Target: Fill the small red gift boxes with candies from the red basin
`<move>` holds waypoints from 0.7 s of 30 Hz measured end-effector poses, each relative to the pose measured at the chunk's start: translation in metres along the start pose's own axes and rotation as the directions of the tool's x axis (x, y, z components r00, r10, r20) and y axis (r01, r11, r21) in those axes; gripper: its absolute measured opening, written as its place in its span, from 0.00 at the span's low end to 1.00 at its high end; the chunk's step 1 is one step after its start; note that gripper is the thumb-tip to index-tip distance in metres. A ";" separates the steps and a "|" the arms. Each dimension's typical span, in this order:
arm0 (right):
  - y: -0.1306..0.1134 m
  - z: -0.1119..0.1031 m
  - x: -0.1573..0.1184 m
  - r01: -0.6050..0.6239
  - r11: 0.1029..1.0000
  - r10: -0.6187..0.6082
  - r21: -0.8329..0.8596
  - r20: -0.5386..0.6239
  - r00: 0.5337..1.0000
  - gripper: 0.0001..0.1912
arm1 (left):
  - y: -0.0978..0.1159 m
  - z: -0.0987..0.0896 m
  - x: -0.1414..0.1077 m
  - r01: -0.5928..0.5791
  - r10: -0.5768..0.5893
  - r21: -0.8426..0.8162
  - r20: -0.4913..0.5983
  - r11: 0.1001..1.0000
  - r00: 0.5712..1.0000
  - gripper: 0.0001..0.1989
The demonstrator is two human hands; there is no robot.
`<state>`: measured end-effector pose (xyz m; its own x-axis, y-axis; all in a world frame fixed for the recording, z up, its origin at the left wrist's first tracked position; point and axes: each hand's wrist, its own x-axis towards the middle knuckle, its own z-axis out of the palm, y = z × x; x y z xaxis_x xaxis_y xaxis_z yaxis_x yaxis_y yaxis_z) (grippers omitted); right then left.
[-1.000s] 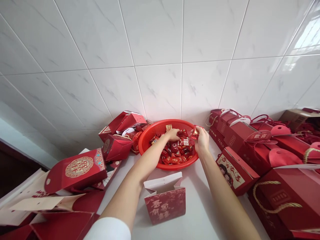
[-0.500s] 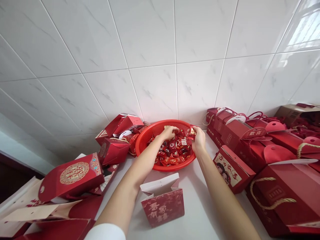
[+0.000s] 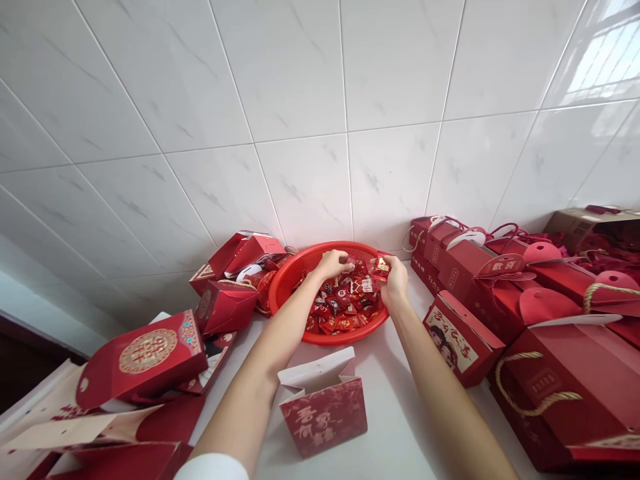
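Observation:
A round red plastic basket point(image 3: 285, 287) stands against the wall, with many red wrapped candies point(image 3: 345, 310) in it. My left hand point(image 3: 334, 264) is over the basket's middle, its fingers closed on a small red candy. At the basket's right rim my right hand point(image 3: 395, 280) grips a red and gold candy packet point(image 3: 381, 268) between thumb and fingers. Nearer to me, between my forearms, an open red paper box point(image 3: 325, 417) stands upright with its white inner flaps up.
Red gift boxes with rope handles point(image 3: 545, 387) fill the right side, with a brown carton point(image 3: 575, 223) behind. More red boxes point(image 3: 145, 357) are piled at the left. A white tiled wall point(image 3: 300, 180) rises behind the basket.
My left hand has lifted slightly, and a red candy now shows at its fingertips. My right hand keeps its packet near the rim. The whole view has shifted a little.

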<state>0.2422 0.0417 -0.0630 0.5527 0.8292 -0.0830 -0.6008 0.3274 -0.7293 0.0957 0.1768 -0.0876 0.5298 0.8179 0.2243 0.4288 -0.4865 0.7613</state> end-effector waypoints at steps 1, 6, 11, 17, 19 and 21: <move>0.000 0.000 0.000 0.001 1.000 -0.001 0.001 -0.008 1.000 0.02 | 0.006 -0.002 0.001 -0.005 0.004 -0.084 -0.015 0.996 1.000 0.11; 0.004 0.000 0.002 0.061 0.998 -0.061 -0.009 0.001 0.998 0.03 | 0.031 -0.004 0.003 -0.038 0.035 -0.211 -0.019 0.977 0.999 0.18; 0.003 0.001 0.002 0.015 1.000 -0.014 -0.018 0.002 1.000 0.02 | 0.043 0.003 -0.003 -0.046 0.048 -0.229 0.005 0.972 0.999 0.19; -0.002 0.005 -0.003 -0.002 1.000 0.002 -0.016 0.041 0.999 0.03 | 0.048 0.011 -0.021 -0.032 0.037 -0.192 0.021 0.981 0.999 0.19; -0.002 0.004 -0.003 0.019 1.000 -0.019 -0.018 0.023 1.000 0.03 | 0.047 0.009 -0.041 -0.023 0.026 -0.170 0.015 0.985 1.000 0.19; 0.001 0.002 0.000 0.048 0.999 -0.048 -0.019 -0.002 0.999 0.03 | 0.045 0.005 -0.072 -0.008 0.009 -0.142 0.007 0.990 1.000 0.17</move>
<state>0.2403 0.0434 -0.0622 0.5822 0.8115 -0.0497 -0.5625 0.3579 -0.7453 0.0808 0.0941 -0.0723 0.5392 0.8111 0.2268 0.3163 -0.4446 0.8380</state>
